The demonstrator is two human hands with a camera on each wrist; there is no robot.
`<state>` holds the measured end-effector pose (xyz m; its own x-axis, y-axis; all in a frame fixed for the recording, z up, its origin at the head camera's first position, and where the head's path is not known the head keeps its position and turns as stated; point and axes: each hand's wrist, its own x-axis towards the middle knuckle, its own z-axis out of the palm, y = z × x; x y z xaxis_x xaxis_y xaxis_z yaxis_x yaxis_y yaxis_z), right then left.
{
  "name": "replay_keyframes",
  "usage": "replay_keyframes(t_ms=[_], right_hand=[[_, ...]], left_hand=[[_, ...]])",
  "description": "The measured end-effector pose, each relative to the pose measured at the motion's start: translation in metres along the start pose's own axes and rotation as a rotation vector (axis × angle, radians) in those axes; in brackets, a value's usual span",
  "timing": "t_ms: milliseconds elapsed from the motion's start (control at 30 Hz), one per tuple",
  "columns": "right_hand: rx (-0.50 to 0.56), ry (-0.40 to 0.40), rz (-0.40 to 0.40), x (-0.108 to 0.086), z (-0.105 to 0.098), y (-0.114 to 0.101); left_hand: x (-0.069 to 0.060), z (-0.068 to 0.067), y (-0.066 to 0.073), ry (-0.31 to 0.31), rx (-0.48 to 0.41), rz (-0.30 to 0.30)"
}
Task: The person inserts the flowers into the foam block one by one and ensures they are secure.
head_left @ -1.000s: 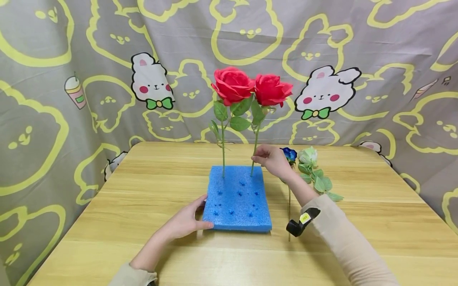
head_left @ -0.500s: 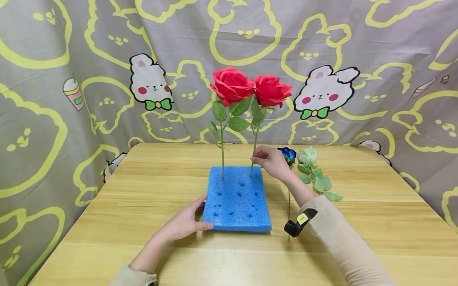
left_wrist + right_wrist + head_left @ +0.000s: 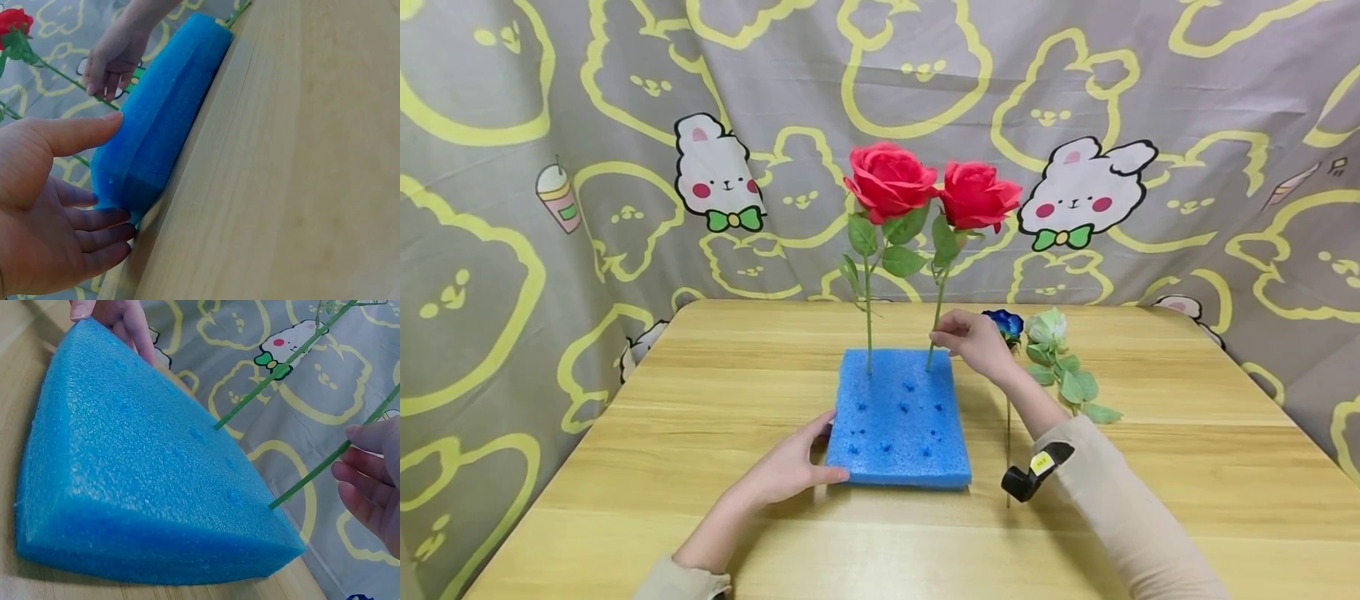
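Note:
A blue foam block [image 3: 895, 433] with several small holes lies on the table. Two red artificial roses stand in its far part, the left rose [image 3: 891, 183] nearly upright and the right rose [image 3: 977, 196] leaning slightly right. My right hand [image 3: 973, 342] pinches the right rose's green stem [image 3: 312, 474] between thumb and fingers, a little above the foam, where the stem's lower end is sunk. My left hand [image 3: 786, 462] rests against the block's left side, thumb at the front left corner. In the left wrist view, its fingers [image 3: 103, 240] look fairly straight and touch the foam.
Right of the block, a blue artificial rose [image 3: 1003, 323] lies with its long stem toward me, partly behind the right forearm. Beside it lies a pale green-white rose [image 3: 1047, 329] with leaves. A patterned curtain [image 3: 805, 75] hangs behind the wooden table [image 3: 700, 383].
The right rose's head has tipped slightly to the right and down, while the right hand keeps its pinch on the stem. The left hand and the foam block stay in place.

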<state>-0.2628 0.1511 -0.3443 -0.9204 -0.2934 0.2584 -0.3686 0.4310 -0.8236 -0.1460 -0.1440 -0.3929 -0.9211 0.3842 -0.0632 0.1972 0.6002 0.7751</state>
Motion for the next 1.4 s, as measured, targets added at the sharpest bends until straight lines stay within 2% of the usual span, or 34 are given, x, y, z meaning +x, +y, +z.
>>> replay_keyframes(t_ms=[300, 600, 800, 1000, 1400], right_hand=[[0.069, -0.001, -0.004, -0.005, -0.007, 0.003], [0.024, -0.023, 0.017, -0.018, -0.026, 0.004], [0.008, -0.048, 0.075, -0.031, -0.043, 0.01], [-0.011, -0.005, 0.118, -0.043, -0.059, 0.012], [-0.032, 0.07, 0.137, -0.07, -0.094, 0.016]], left_hand=[[0.001, 0.001, -0.002, 0.012, 0.002, 0.008], [0.002, 0.002, -0.002, 0.016, 0.009, 0.003], [0.002, 0.002, -0.002, 0.017, 0.004, 0.001], [0.001, 0.001, -0.002, 0.016, -0.001, -0.003], [0.0, 0.002, -0.002, 0.009, -0.009, 0.003]])
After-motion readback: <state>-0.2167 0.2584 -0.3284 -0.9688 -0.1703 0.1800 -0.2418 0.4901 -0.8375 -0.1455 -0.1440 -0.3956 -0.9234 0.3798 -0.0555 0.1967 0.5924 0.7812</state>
